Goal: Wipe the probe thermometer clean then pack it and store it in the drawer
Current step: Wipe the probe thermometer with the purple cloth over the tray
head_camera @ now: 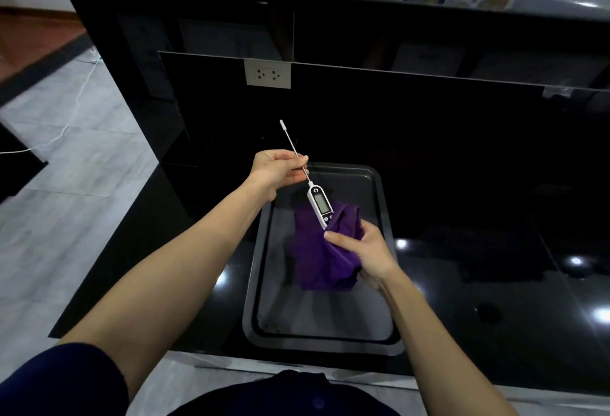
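A white probe thermometer (319,205) with a grey display hangs tilted above a black tray (383,204). Its thin metal probe points up and to the left and ends in a small white tip cap. My left hand (275,171) pinches the metal probe near the body. My right hand (364,255) grips a purple cloth (321,257), bunched around the lower end of the thermometer body. The cloth hangs down over the tray.
The tray lies on a glossy black counter (495,283) with a raised black back wall. A white double socket (267,73) is set in that wall. Grey floor tiles and a white cable (81,95) lie to the left.
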Motion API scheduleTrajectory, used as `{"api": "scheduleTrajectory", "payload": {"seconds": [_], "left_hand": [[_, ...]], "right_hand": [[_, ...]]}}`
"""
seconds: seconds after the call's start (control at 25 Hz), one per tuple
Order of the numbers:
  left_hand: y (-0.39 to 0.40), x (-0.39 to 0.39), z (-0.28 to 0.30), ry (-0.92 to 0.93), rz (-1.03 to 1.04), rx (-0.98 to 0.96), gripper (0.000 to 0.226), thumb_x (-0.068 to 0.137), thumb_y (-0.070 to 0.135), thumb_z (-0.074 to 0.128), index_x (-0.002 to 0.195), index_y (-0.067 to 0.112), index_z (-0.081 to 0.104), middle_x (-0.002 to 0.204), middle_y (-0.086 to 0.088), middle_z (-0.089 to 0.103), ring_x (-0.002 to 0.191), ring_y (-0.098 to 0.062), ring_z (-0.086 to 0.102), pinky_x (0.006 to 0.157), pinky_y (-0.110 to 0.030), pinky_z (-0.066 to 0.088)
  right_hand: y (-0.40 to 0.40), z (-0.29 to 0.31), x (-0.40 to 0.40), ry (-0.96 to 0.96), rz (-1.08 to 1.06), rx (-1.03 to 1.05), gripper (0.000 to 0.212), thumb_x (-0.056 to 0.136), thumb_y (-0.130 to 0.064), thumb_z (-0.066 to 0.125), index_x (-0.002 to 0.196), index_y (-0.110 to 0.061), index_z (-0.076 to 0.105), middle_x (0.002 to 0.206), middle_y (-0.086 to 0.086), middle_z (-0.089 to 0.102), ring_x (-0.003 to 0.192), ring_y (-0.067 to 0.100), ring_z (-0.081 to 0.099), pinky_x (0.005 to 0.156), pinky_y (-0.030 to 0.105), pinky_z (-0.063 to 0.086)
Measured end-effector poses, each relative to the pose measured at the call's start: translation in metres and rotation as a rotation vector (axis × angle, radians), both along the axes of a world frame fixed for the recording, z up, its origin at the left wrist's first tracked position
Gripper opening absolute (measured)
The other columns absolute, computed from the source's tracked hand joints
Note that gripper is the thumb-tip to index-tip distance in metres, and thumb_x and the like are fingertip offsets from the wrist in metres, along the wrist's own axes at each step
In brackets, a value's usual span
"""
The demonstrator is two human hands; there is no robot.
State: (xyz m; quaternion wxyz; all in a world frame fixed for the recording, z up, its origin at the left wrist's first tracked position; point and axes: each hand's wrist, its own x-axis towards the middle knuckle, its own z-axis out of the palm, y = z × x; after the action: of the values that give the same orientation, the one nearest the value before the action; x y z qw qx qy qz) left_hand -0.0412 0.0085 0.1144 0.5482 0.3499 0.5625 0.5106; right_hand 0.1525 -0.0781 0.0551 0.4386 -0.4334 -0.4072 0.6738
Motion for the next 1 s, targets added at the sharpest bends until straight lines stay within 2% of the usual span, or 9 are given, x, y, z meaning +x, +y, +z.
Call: {"api": "scheduleTrajectory", "payload": {"seconds": [0.12, 0.24, 0.32, 0.48, 0.68, 0.84, 1.0], "left_hand": [[-0.002, -0.001, 0.001, 0.009, -0.016, 0.013, 0.006, 0.083, 0.004, 0.069, 0.079, 0.004, 0.065, 0.074, -0.009, 0.064, 0.053, -0.010, 0.069, 0.056, -0.021, 0.058], [-0.002, -0.006, 0.004, 0.041, -0.060, -0.002, 0.004, 0.083, 0.005, 0.070, 0.082, 0.005, 0.066, 0.075, -0.009, 0.065, 0.055, -0.011, 0.069, 0.056, -0.021, 0.058], [-0.003, -0.009, 0.004, 0.064, -0.094, -0.011, 0.005, 0.082, 0.006, 0.071, 0.084, 0.005, 0.067, 0.075, -0.009, 0.066, 0.056, -0.011, 0.070, 0.056, -0.022, 0.058], [-0.005, -0.010, 0.003, 0.084, -0.107, -0.018, 0.005, 0.082, 0.005, 0.071, 0.085, 0.004, 0.067, 0.074, -0.009, 0.067, 0.056, -0.011, 0.069, 0.057, -0.023, 0.059], [-0.008, -0.008, 0.000, 0.109, -0.112, -0.017, 0.004, 0.082, 0.003, 0.070, 0.085, 0.002, 0.067, 0.075, -0.010, 0.066, 0.054, -0.010, 0.069, 0.057, -0.023, 0.060], [-0.010, 0.001, -0.007, 0.135, -0.092, -0.005, 0.008, 0.080, 0.004, 0.072, 0.085, 0.001, 0.067, 0.075, -0.010, 0.067, 0.051, -0.010, 0.067, 0.052, -0.022, 0.056], [-0.011, 0.010, -0.011, 0.132, -0.099, -0.004, 0.005, 0.080, 0.003, 0.073, 0.082, 0.003, 0.068, 0.075, -0.009, 0.068, 0.054, -0.010, 0.068, 0.053, -0.023, 0.057]], "right_hand": [[-0.004, -0.003, -0.003, -0.038, -0.023, 0.063, 0.037, 0.067, -0.011, 0.080, 0.101, -0.003, 0.069, 0.098, 0.015, 0.074, 0.090, 0.027, 0.071, 0.080, 0.036, 0.056], [-0.007, 0.000, -0.001, -0.118, 0.038, 0.119, 0.019, 0.079, -0.005, 0.074, 0.098, -0.002, 0.071, 0.092, 0.013, 0.075, 0.084, 0.023, 0.072, 0.075, 0.032, 0.057], [-0.009, 0.001, -0.001, -0.152, 0.075, 0.143, 0.014, 0.083, -0.005, 0.070, 0.097, 0.000, 0.071, 0.089, 0.012, 0.075, 0.080, 0.021, 0.072, 0.072, 0.029, 0.057], [-0.012, 0.000, -0.002, -0.138, 0.053, 0.101, 0.017, 0.085, -0.010, 0.069, 0.096, 0.002, 0.070, 0.088, 0.014, 0.075, 0.077, 0.023, 0.072, 0.069, 0.029, 0.057], [-0.010, -0.003, -0.009, -0.037, -0.132, -0.040, 0.008, 0.086, -0.015, 0.069, 0.092, -0.011, 0.072, 0.089, 0.010, 0.077, 0.081, 0.024, 0.072, 0.073, 0.034, 0.057], [-0.010, 0.001, -0.015, -0.068, -0.092, 0.005, 0.011, 0.086, -0.016, 0.069, 0.096, -0.012, 0.071, 0.093, 0.008, 0.077, 0.086, 0.022, 0.073, 0.076, 0.034, 0.057], [-0.008, 0.005, -0.013, -0.164, -0.130, 0.082, 0.006, 0.085, -0.012, 0.071, 0.091, -0.011, 0.071, 0.086, 0.004, 0.077, 0.081, 0.018, 0.073, 0.071, 0.029, 0.056]]}}
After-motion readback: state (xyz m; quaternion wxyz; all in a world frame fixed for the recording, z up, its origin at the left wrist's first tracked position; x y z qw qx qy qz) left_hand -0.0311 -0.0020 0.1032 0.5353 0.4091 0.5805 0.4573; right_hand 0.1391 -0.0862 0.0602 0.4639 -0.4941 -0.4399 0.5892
